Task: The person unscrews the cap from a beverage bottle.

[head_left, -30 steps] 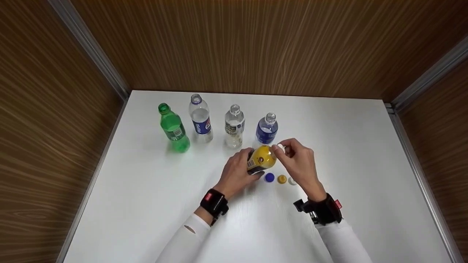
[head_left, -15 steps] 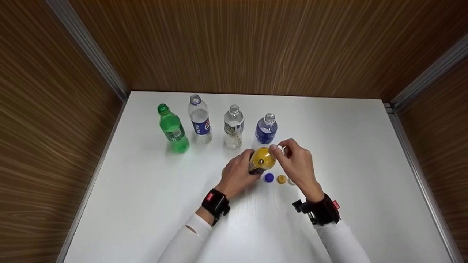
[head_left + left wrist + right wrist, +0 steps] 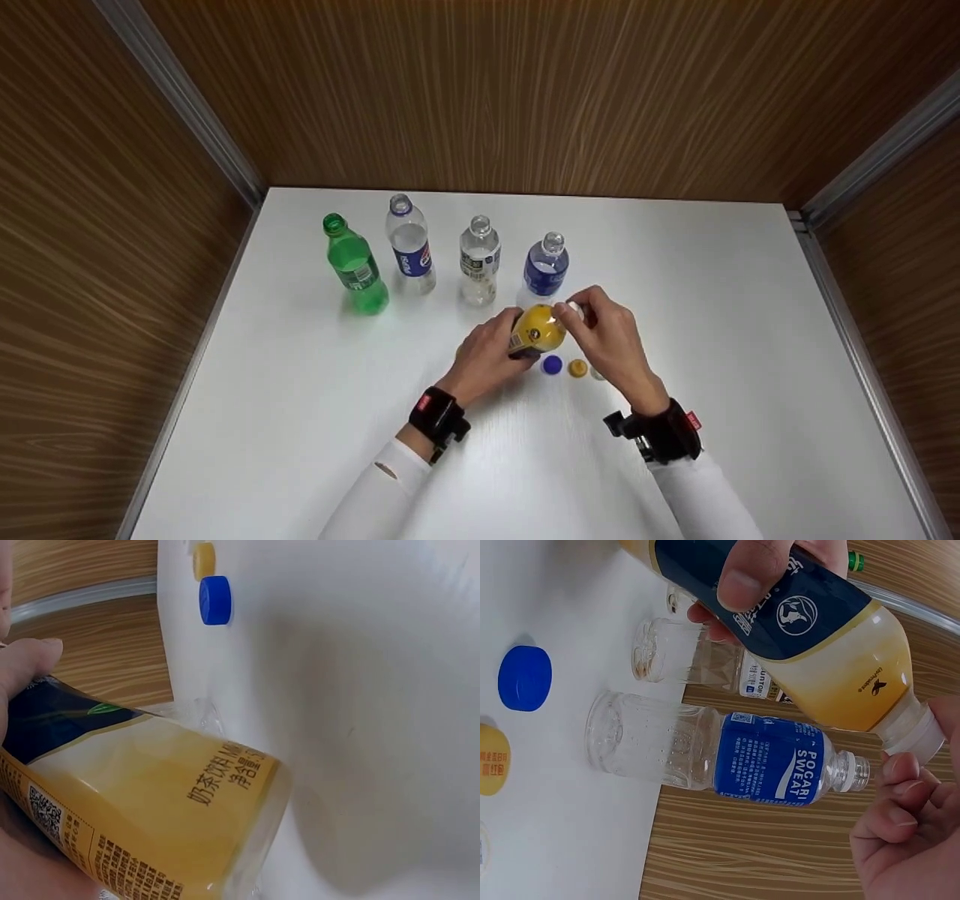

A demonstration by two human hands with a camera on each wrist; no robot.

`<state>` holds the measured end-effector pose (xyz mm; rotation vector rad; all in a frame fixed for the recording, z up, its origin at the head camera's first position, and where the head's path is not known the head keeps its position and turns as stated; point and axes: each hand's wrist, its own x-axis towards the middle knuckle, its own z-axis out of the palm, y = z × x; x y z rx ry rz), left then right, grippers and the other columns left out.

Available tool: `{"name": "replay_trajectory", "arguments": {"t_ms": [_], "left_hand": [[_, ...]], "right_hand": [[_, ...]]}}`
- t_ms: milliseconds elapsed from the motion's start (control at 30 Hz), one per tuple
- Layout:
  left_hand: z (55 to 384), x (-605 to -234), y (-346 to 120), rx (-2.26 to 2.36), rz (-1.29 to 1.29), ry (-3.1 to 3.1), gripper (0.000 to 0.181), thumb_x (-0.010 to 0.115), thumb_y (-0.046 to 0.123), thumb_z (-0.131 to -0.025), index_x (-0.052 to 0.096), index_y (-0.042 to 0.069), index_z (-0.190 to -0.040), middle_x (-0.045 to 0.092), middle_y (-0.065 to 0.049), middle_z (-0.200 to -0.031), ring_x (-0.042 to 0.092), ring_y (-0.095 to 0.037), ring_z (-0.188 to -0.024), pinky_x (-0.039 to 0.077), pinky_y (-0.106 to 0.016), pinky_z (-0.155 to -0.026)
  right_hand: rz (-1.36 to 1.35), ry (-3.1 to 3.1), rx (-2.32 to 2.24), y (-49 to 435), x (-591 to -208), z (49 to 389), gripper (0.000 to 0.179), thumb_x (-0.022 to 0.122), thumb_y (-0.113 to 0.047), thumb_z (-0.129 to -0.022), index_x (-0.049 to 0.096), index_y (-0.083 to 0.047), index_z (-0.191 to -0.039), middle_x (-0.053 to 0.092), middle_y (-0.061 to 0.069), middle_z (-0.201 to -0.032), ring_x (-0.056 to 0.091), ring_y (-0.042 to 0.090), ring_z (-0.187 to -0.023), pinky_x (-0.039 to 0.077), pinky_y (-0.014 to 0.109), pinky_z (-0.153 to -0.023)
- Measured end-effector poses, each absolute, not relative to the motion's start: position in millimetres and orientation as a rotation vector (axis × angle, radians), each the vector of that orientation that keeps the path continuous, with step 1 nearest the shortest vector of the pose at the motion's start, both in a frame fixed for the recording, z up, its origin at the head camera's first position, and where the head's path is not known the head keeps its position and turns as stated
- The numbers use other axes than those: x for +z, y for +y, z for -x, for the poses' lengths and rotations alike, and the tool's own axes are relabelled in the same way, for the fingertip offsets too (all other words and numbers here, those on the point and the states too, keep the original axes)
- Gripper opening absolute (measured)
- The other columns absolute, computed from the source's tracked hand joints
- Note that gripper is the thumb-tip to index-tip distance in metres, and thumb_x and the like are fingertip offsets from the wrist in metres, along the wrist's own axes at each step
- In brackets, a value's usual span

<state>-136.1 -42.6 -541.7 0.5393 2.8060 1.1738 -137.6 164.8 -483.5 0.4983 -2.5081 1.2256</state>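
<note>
My left hand grips a yellow and dark-blue milk tea bottle round its label, tilted, with its neck toward the right. The thumb lies across the dark label in the right wrist view. At the neck, the thumb and fingers of my right hand pinch a white cap, which sits on the bottle's mouth. Its threads are hidden. On the table beneath the hands lie a blue cap, a yellow cap and a whitish cap, the last partly covered by my right hand.
Behind the hands stand uncapped bottles: a green one, a Pepsi bottle, a clear bottle and a Pocari Sweat bottle. Wood-grain panels border the white table at its back and sides.
Both hands keep their hold on the bottle and the white cap. The capped end has dipped very slightly toward the person. The standing bottles and loose caps have stayed put.
</note>
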Motion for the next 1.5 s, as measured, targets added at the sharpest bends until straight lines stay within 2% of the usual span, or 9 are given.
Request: {"name": "replay_trajectory", "arguments": {"t_ms": [167, 467, 800, 933, 1333, 1500], "left_hand": [[138.4, -538.5, -43.6, 1.176, -0.549, 2.764, 0.063, 0.085, 0.026, -0.085, 0.053, 0.009, -0.137, 0.068, -0.008, -0.119, 0.066, -0.021, -0.106, 0.054, -0.041, -0.093], [142.5, -531.1, -48.8, 1.179, -0.565, 2.653, 0.067, 0.087, 0.022, -0.084, 0.05, 0.01, -0.139, 0.066, -0.008, -0.126, 0.064, -0.021, -0.113, 0.051, -0.041, -0.1], [145.4, -526.2, -53.8, 1.21, -0.578, 2.562, 0.067, 0.086, 0.02, -0.085, 0.049, 0.011, -0.14, 0.064, -0.007, -0.127, 0.062, -0.02, -0.114, 0.05, -0.041, -0.103], [146.5, -525.8, -54.9, 1.209, -0.581, 2.538, 0.067, 0.086, 0.02, -0.085, 0.048, 0.012, -0.14, 0.064, -0.007, -0.127, 0.062, -0.02, -0.115, 0.049, -0.042, -0.104], [148.0, -527.1, -56.1, 1.227, -0.646, 2.51, 0.067, 0.087, 0.018, -0.082, 0.049, 0.011, -0.137, 0.065, -0.007, -0.122, 0.063, -0.02, -0.108, 0.052, -0.04, -0.096], [148.0, -525.0, -58.0, 1.256, -0.662, 2.428, 0.067, 0.087, 0.019, -0.082, 0.05, 0.013, -0.137, 0.065, -0.005, -0.122, 0.062, -0.018, -0.109, 0.051, -0.038, -0.097]], "right_hand": [[-0.567, -2.481, 1.22, 166.7, -483.9, 137.4, 0.015, 0.074, -0.013, -0.097, 0.064, -0.001, -0.1, 0.046, -0.005, -0.071, 0.042, 0.011, -0.061, 0.032, 0.024, -0.054], [-0.654, -2.435, 1.2, 166.9, -484.0, 138.1, 0.012, 0.072, -0.006, -0.096, 0.063, -0.001, -0.1, 0.052, -0.003, -0.071, 0.043, 0.009, -0.061, 0.035, 0.024, -0.053], [-0.699, -2.405, 1.171, 165.8, -483.3, 138.9, 0.013, 0.073, -0.004, -0.094, 0.061, 0.0, -0.099, 0.052, -0.001, -0.072, 0.044, 0.009, -0.062, 0.036, 0.024, -0.053], [-0.703, -2.407, 1.175, 166.1, -483.4, 139.0, 0.012, 0.073, -0.004, -0.095, 0.062, 0.0, -0.098, 0.052, -0.001, -0.072, 0.043, 0.009, -0.062, 0.035, 0.024, -0.052], [-0.737, -2.403, 1.161, 169.6, -484.7, 138.7, 0.013, 0.073, -0.004, -0.094, 0.06, -0.002, -0.099, 0.05, -0.003, -0.071, 0.042, 0.008, -0.061, 0.034, 0.025, -0.052], [-0.793, -2.387, 1.141, 172.8, -485.8, 139.4, 0.017, 0.07, -0.014, -0.099, 0.06, -0.001, -0.101, 0.052, -0.001, -0.072, 0.043, 0.008, -0.062, 0.036, 0.024, -0.052]]}}
